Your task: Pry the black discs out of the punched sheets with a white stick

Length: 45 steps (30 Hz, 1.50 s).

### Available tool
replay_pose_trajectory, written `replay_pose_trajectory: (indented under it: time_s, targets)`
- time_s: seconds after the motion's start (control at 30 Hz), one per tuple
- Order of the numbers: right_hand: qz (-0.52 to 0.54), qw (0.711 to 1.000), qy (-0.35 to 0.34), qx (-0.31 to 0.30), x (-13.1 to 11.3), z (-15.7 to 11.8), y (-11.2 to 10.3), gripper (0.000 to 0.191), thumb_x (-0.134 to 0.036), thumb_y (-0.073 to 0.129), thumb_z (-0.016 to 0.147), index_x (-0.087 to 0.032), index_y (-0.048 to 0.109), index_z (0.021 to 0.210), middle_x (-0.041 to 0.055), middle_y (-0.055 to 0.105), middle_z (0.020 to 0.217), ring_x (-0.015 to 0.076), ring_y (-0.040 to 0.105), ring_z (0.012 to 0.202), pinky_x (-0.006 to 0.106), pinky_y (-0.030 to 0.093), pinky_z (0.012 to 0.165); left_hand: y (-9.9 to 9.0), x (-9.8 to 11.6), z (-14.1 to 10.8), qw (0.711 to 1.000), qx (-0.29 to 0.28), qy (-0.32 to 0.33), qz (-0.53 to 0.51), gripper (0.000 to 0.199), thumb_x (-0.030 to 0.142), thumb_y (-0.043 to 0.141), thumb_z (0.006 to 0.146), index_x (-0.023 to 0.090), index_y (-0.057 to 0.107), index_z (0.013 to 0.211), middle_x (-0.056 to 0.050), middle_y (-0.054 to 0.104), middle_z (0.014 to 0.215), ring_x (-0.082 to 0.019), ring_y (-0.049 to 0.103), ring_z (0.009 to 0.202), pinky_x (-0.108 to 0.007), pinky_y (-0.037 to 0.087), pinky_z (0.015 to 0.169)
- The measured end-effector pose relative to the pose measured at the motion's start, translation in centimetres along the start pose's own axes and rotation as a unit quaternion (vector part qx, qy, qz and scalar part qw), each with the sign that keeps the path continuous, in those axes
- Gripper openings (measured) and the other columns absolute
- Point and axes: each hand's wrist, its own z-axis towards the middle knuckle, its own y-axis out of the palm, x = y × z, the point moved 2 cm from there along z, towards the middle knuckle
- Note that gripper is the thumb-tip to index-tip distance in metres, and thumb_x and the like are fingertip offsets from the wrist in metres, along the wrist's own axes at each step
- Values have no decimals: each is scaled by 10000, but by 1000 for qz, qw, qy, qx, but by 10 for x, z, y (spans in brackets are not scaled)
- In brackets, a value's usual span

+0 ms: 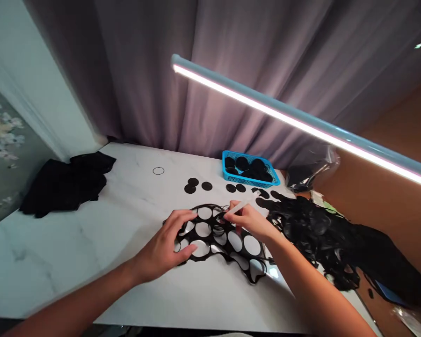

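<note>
In the head view, a black sheet with round holes [226, 234] is seen spread, rumpled and uneven, on the white bench [126, 262], in front of the person and between both hands. Its left part is touched by the left hand [168, 238], whose grip is left open, with thumb and fingers held well apart. By the right hand [247, 220] a thin white tool [239, 207] is gripped between thumb and fingers, its lower end kept over the upper part of the sheet; whether the sheet is touched by that end cannot be told

Beyond the sheet, three black discs [206, 186] are laid out, two of them overlapping, with more discs scattered to their right. Behind these a blue basket [251, 181] is placed, filled with black round pieces. A thin ring [158, 167] is seen farther left, and folded black cloth [65, 187] is set at the bench's left side. On the right, a tangled black heap [312, 224] is piled near the right forearm. Overhead, a lit lamp tube [284, 106] is stretched before a grey curtain [143, 84]
</note>
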Motion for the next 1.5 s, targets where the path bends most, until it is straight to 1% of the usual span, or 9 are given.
replay_pose_trajectory:
  time_s: [0.1,0.2,0.33,0.43,0.63,0.83,1.03,1.33,1.5]
  targets:
    - [129,989,32,-68,-11,-14,8,361,-398,792,732,-205,487,747,-11,603,781,134,611,675,168,368,373,13,20,57,992,-98,8,-73,810,334,674,838,256,258,1528,-113,332,1553,-313,351,1423,-464,341,1153]
    - [225,970,37,-87,-19,-23,-2,375,-335,823,725,-198,476,759,-15,591,830,115,636,658,146,380,341,28,29,98,969,-195,11,-154,948,250,708,765,291,194,1561,-125,404,1502,-323,474,1316,-495,393,1086]
    - [296,950,39,-94,-18,-31,-23,368,-290,817,743,-193,462,739,16,615,896,123,666,674,136,393,332,48,34,132,871,-314,38,-376,977,188,702,758,371,174,1559,-101,483,1402,-216,641,1017,-382,501,889]
    - [333,937,33,-103,-13,-34,-34,364,-268,823,743,-182,470,717,43,652,891,143,690,739,132,426,390,65,36,149,809,-351,-10,-471,901,191,732,780,377,262,1526,-74,520,1312,-139,638,862,-311,483,817]
    - [358,932,15,-52,4,-39,-56,364,-272,843,731,-171,493,717,34,656,854,143,684,782,165,495,509,95,43,165,809,-304,-73,-498,452,201,738,794,218,608,1226,14,594,852,-124,562,755,-279,425,786]
    - [369,925,3,88,35,-34,-74,409,-297,863,708,-184,470,705,-12,658,866,102,655,797,219,578,689,92,36,174,858,-151,-150,-467,472,172,638,803,204,573,1269,9,620,815,-152,588,829,-306,396,851]
    - [361,917,7,171,61,-18,-70,473,-368,885,668,-194,447,711,72,743,984,182,716,936,236,560,701,87,27,171,828,-114,-235,-497,448,172,587,786,183,591,1234,44,527,644,-143,540,733,-282,369,752]
    - [286,944,-34,160,55,-21,-65,396,-410,835,719,-186,509,691,100,704,1165,221,639,1110,317,510,836,92,22,168,751,-151,-283,-577,432,162,639,796,163,586,1225,34,548,677,-131,563,711,-268,413,745]
    - [385,920,-19,77,52,-25,-55,396,-331,822,744,-190,456,687,100,688,1192,220,655,1069,383,483,921,91,27,166,736,-160,-267,-601,459,120,664,768,165,586,1218,-4,598,819,-117,553,717,-275,433,765]
